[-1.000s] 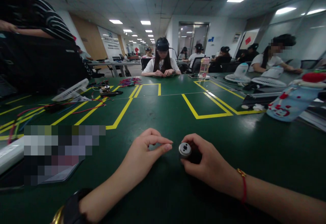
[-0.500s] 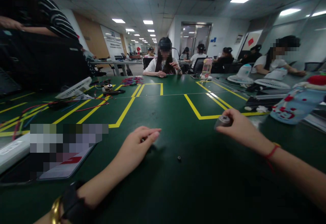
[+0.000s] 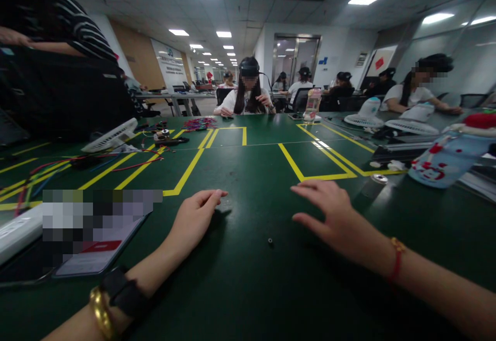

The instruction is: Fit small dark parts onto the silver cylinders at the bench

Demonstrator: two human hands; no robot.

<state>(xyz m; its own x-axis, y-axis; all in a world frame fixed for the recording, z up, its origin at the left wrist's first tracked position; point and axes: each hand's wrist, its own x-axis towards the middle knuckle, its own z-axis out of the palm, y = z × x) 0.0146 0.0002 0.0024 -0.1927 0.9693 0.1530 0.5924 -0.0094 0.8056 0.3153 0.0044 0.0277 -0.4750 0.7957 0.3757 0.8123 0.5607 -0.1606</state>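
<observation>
My left hand (image 3: 197,219) is closed above the green table, thumb pressed to its fingers; whatever may be in them is hidden. My right hand (image 3: 329,214) is open with thumb and fingers apart, holding nothing. Just beyond it, to the right, a silver metal cylinder (image 3: 374,186) stands upright on the table, apart from the fingers. Between my two hands, nearer to me, lies a tiny dark ring-like part (image 3: 270,241) with a hole in its middle.
At left lie a phone (image 3: 112,248), loose wires (image 3: 46,168) and a white fan (image 3: 110,137). A blue patterned bottle (image 3: 445,160) and metal profiles (image 3: 403,150) stand at right. Yellow tape (image 3: 292,163) marks the green table (image 3: 240,294). A person (image 3: 248,90) sits opposite.
My right hand has set the metal cylinder down at the right, let go of it and moved left with its fingers opened. My left hand has drawn slightly left, its fingers more curled.
</observation>
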